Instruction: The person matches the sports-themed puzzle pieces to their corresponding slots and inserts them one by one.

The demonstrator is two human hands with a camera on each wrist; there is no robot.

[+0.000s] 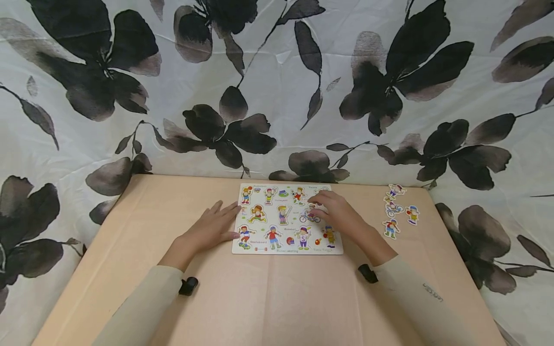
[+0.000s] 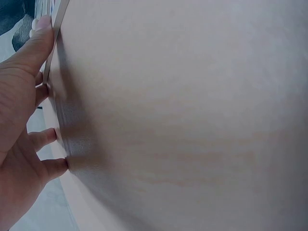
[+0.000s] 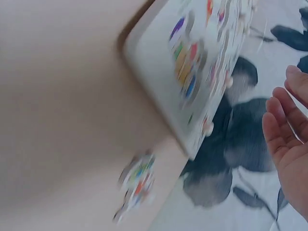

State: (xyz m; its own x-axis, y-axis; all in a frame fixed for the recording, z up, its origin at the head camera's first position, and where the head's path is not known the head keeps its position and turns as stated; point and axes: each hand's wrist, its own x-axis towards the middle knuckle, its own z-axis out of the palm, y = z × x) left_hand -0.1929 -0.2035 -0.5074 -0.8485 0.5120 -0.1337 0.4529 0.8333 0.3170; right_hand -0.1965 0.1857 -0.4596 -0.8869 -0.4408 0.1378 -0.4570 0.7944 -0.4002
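Observation:
A white puzzle board (image 1: 268, 228) printed with small cartoon sports figures lies on the table in the head view. Figure pieces sit in it, some with small knobs visible in the right wrist view. My left hand (image 1: 207, 227) rests at the board's left edge, thumb touching its side and the other fingers spread, tips down on the tabletop. Over the board's right part hovers my right hand (image 1: 342, 214), fingers loosely bent, near a cyclist piece (image 1: 309, 215). In the right wrist view that hand (image 3: 291, 130) shows nothing between thumb and fingers.
Several loose figure pieces lie right of the board, among them a boy-shaped piece (image 1: 391, 229) and another (image 1: 412, 215). A peach-coloured cover (image 1: 277, 298) spreads over the table. Behind it hangs a white cloth (image 1: 277, 96) with dark flowers.

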